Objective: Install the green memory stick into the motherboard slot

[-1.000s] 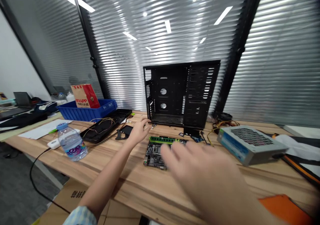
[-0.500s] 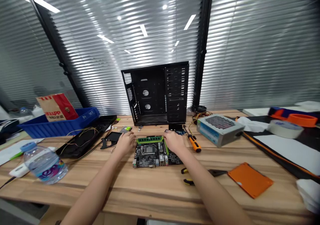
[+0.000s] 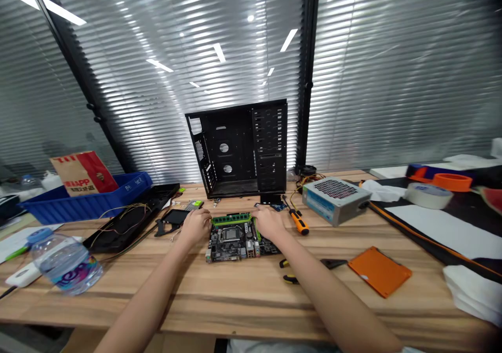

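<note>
A motherboard (image 3: 233, 242) lies flat on the wooden table in the middle of the head view. Along its far edge, a green memory stick (image 3: 231, 218) sits in a lime-green slot. My left hand (image 3: 197, 226) is at the board's far left corner, its bent fingers closed against the edge by one end of the stick. On the far right corner rests my right hand (image 3: 269, 221), fingers curled down at the stick's other end. Both fingertips are partly hidden, and the right forearm passes over black-and-yellow pliers (image 3: 333, 263).
Behind the board stands an open black computer case (image 3: 237, 149). To the right are an orange screwdriver (image 3: 299, 221), a power supply (image 3: 335, 200) and an orange plate (image 3: 379, 271). On the left are a water bottle (image 3: 65, 261), a blue bin (image 3: 129, 188) and a black panel (image 3: 129, 219).
The whole view has shifted slightly, so things on the table appear a little further left. Both hands keep nearly the same places at the motherboard's far corners.
</note>
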A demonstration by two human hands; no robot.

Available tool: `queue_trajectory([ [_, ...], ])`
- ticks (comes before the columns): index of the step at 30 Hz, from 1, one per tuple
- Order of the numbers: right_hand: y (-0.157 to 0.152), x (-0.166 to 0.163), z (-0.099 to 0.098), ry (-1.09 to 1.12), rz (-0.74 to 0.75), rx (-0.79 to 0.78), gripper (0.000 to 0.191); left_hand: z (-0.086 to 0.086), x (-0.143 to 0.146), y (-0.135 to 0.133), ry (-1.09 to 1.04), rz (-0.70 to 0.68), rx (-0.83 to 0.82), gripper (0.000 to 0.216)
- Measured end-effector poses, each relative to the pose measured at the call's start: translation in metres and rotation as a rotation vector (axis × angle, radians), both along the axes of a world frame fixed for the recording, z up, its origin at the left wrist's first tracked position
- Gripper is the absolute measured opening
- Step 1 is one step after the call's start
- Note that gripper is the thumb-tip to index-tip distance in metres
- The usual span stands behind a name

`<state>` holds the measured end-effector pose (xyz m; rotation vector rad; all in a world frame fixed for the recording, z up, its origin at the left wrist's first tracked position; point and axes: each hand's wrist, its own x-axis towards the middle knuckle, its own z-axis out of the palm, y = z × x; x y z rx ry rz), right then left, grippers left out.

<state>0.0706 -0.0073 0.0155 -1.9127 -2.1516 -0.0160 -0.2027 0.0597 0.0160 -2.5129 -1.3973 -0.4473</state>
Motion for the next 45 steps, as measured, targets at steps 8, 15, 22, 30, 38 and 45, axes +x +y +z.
queue_trajectory([
  [8,0.004,0.002,-0.004,-0.001,0.003,-0.014,0.04,0.001,-0.001,0.0,-0.002,0.019,-0.026,0.034],
  [15,0.001,0.0,0.003,-0.044,0.0,-0.041,0.04,0.004,0.001,-0.004,0.011,0.03,-0.03,0.033],
  [22,-0.002,-0.001,0.002,-0.109,0.028,0.017,0.044,0.004,-0.006,0.004,-0.044,-0.036,0.071,0.034],
  [30,-0.003,-0.001,0.001,-0.139,0.043,-0.001,0.047,0.006,-0.002,-0.005,-0.132,0.022,0.045,0.029],
  [38,-0.002,0.0,0.002,-0.106,0.04,-0.019,0.049,-0.001,0.003,-0.007,-0.165,0.127,-0.005,0.033],
  [45,-0.001,-0.001,0.004,-0.107,0.019,-0.035,0.048,-0.001,0.006,-0.009,-0.183,0.138,-0.037,0.032],
])
